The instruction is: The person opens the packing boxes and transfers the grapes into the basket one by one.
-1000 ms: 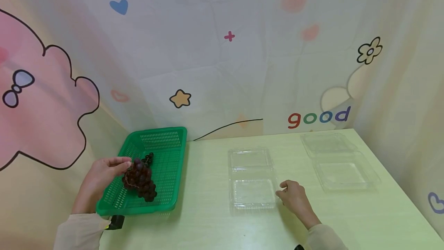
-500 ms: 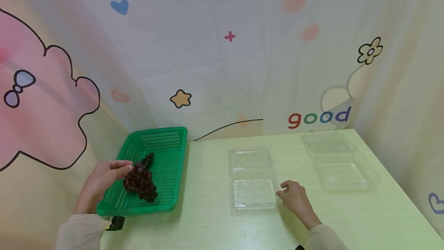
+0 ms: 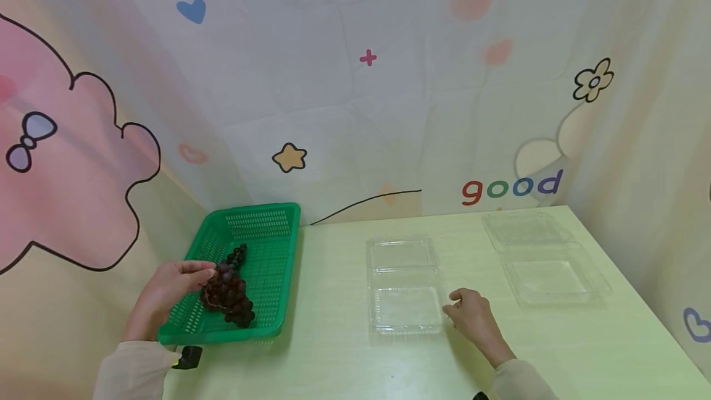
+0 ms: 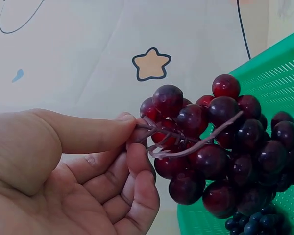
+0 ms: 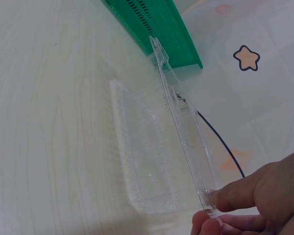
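Note:
My left hand [image 3: 169, 289] pinches the brown stem [image 4: 186, 149] of a bunch of dark red grapes [image 3: 229, 295] between thumb and fingers. The bunch hangs over the near left part of a green plastic basket [image 3: 290, 270]. Lower in the basket lies a second, darker bunch of grapes [image 4: 257, 223], partly hidden behind the first. At mid-table a clear plastic clamshell box [image 3: 407, 307] lies with its lid folded back. My right hand [image 3: 473, 321] is at the box's right side; in the right wrist view its thumb [image 5: 235, 195] and fingers pinch the rim.
Another opened clear clamshell box [image 3: 547, 276] lies at the right of the pale table [image 3: 333, 363]. A printed curtain [image 3: 355, 110] hangs behind the table and along both sides. The basket stands at the left, close to the curtain.
My left hand has shifted slightly right and down with the grapes, which sit a little lower over the basket. My right hand and the box have stayed in place.

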The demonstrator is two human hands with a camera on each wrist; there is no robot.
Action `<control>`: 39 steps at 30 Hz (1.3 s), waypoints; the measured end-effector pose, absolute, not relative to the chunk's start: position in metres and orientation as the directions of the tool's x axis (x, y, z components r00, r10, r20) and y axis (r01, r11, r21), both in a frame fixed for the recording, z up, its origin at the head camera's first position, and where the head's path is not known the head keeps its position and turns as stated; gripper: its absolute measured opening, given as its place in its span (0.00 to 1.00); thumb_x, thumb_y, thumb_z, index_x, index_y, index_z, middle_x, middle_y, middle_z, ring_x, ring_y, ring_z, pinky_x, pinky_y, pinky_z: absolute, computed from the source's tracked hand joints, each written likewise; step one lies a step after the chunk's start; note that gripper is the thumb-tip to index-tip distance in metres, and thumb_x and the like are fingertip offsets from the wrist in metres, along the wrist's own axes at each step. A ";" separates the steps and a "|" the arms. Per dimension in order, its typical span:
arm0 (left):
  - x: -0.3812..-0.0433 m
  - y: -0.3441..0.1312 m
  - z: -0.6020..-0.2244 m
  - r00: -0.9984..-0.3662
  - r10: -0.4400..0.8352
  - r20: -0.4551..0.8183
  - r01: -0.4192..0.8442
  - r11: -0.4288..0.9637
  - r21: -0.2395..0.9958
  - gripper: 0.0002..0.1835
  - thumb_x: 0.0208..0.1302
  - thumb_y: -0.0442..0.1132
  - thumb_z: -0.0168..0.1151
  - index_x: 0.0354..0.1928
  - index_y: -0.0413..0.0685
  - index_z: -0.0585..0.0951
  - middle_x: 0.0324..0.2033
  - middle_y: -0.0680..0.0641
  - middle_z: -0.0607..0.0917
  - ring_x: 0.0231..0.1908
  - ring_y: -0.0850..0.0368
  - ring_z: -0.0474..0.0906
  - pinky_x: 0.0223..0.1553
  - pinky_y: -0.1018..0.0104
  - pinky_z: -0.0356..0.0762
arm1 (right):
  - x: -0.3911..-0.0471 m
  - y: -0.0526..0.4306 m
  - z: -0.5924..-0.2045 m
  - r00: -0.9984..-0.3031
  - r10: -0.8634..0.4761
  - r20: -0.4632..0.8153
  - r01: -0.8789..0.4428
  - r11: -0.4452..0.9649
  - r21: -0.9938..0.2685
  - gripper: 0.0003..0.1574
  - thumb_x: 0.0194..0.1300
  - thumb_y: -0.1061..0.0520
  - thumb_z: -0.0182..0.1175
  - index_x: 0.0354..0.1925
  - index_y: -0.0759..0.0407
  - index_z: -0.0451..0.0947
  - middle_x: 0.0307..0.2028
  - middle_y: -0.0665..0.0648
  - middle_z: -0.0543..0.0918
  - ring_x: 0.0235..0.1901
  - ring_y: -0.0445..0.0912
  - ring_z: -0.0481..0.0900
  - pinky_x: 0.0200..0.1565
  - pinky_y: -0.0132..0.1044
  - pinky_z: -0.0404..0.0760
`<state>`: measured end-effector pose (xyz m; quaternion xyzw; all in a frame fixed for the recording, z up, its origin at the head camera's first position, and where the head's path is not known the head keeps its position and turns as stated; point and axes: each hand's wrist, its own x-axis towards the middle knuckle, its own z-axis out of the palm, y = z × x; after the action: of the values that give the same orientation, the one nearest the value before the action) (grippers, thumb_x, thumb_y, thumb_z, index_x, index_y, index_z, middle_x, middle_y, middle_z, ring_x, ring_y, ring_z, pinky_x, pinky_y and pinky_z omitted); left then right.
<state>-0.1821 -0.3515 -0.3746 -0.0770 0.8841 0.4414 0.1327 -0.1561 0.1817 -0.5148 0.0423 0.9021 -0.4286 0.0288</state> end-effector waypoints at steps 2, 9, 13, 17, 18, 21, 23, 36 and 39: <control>-0.183 -0.351 -0.376 -0.951 -0.018 -0.308 -0.257 0.599 0.759 0.25 0.80 0.49 0.55 0.66 0.37 0.77 0.70 0.29 0.69 0.63 0.29 0.71 0.64 0.28 0.63 | -0.156 0.182 -0.515 -0.995 0.049 -0.089 0.100 0.629 -0.771 0.21 0.66 0.66 0.62 0.52 0.83 0.76 0.30 0.60 0.86 0.22 0.45 0.82 0.29 0.42 0.83; -0.187 -0.352 -0.381 -0.939 -0.029 -0.343 -0.291 0.598 0.747 0.26 0.80 0.50 0.55 0.67 0.37 0.77 0.70 0.28 0.68 0.63 0.30 0.70 0.64 0.29 0.64 | -0.157 0.182 -0.515 -0.995 0.051 -0.086 0.099 0.633 -0.768 0.21 0.66 0.66 0.62 0.52 0.83 0.76 0.30 0.59 0.86 0.23 0.46 0.82 0.29 0.42 0.83; -0.189 -0.353 -0.384 -0.938 -0.043 -0.345 -0.299 0.608 0.736 0.24 0.80 0.49 0.56 0.66 0.38 0.78 0.69 0.29 0.69 0.59 0.34 0.73 0.62 0.30 0.67 | -0.157 0.182 -0.514 -0.995 0.052 -0.089 0.102 0.638 -0.764 0.21 0.67 0.66 0.63 0.52 0.82 0.76 0.30 0.59 0.86 0.22 0.45 0.82 0.28 0.41 0.83; -0.194 -0.353 -0.386 -0.936 -0.054 -0.349 -0.303 0.628 0.717 0.24 0.80 0.48 0.55 0.67 0.38 0.77 0.69 0.28 0.69 0.62 0.31 0.73 0.63 0.32 0.68 | -0.157 0.181 -0.513 -0.994 0.056 -0.091 0.106 0.642 -0.759 0.20 0.67 0.66 0.63 0.51 0.82 0.76 0.32 0.62 0.87 0.23 0.46 0.82 0.28 0.42 0.83; -0.195 -0.352 -0.386 -0.937 -0.054 -0.346 -0.301 0.632 0.714 0.25 0.80 0.48 0.55 0.68 0.37 0.77 0.69 0.28 0.70 0.62 0.30 0.72 0.63 0.33 0.69 | -0.157 0.181 -0.513 -0.994 0.057 -0.093 0.107 0.642 -0.759 0.21 0.66 0.66 0.63 0.51 0.82 0.76 0.32 0.62 0.87 0.23 0.46 0.83 0.28 0.42 0.83; -0.197 -0.350 -0.387 -0.939 -0.057 -0.340 -0.297 0.636 0.712 0.25 0.80 0.47 0.55 0.68 0.36 0.76 0.68 0.28 0.70 0.65 0.29 0.71 0.64 0.36 0.70 | -0.157 0.181 -0.513 -0.994 0.059 -0.095 0.110 0.644 -0.757 0.20 0.66 0.66 0.63 0.51 0.82 0.76 0.33 0.63 0.87 0.23 0.46 0.83 0.28 0.42 0.83; -0.198 -0.348 -0.387 -0.944 -0.058 -0.324 -0.283 0.645 0.710 0.25 0.80 0.46 0.55 0.67 0.34 0.76 0.66 0.28 0.73 0.63 0.30 0.72 0.63 0.39 0.73 | -0.157 0.181 -0.513 -0.994 0.060 -0.095 0.111 0.643 -0.758 0.20 0.66 0.66 0.63 0.51 0.82 0.76 0.33 0.64 0.87 0.23 0.46 0.83 0.28 0.42 0.83; -0.219 -0.340 -0.390 -0.950 -0.087 -0.300 -0.282 0.653 0.703 0.21 0.80 0.42 0.55 0.63 0.33 0.80 0.63 0.28 0.76 0.60 0.31 0.75 0.63 0.36 0.72 | -0.157 0.181 -0.515 -0.994 0.062 -0.094 0.112 0.644 -0.757 0.21 0.66 0.66 0.63 0.51 0.82 0.76 0.34 0.66 0.87 0.23 0.47 0.83 0.29 0.42 0.84; -0.222 -0.338 -0.390 -0.953 -0.102 -0.287 -0.282 0.649 0.707 0.20 0.80 0.40 0.55 0.61 0.31 0.80 0.61 0.28 0.77 0.58 0.32 0.76 0.62 0.36 0.73 | -0.157 0.181 -0.515 -0.993 0.063 -0.097 0.114 0.642 -0.758 0.21 0.66 0.66 0.63 0.51 0.82 0.76 0.34 0.65 0.87 0.23 0.47 0.83 0.29 0.42 0.84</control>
<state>-0.2220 -0.3377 -0.3896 -0.1066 0.9011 0.4053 0.1111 -0.1569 0.1806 -0.5145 0.0489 0.9055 -0.4203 0.0307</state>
